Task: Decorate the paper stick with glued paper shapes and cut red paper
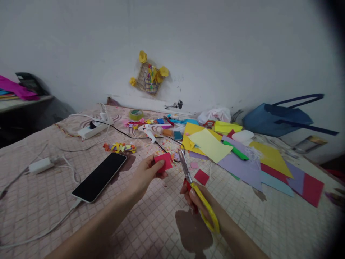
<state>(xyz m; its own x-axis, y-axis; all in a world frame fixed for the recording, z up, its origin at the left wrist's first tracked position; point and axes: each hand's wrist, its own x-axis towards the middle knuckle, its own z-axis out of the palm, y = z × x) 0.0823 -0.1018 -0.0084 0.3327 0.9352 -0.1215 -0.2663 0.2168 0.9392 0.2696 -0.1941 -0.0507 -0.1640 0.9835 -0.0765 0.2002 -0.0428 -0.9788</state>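
My left hand (147, 175) is closed, pinching a small red paper piece (163, 161) above the table. My right hand (201, 203) is wrapped round the yellow and red handles of a pair of scissors (188, 178). Their blades point up and away, close to the right of the red piece but apart from it. Another small red paper square (201, 177) lies on the tablecloth just right of the blades, and a pink paper round (194, 165) lies beyond it.
A phone (100, 176) lies face up at my left, with a charger (40, 165) and power strip (90, 131) beyond. A glue gun (149, 132), tape roll (136, 114), scraps and coloured paper sheets (210, 145) spread ahead and right. A blue bag (277, 118) leans against the wall.
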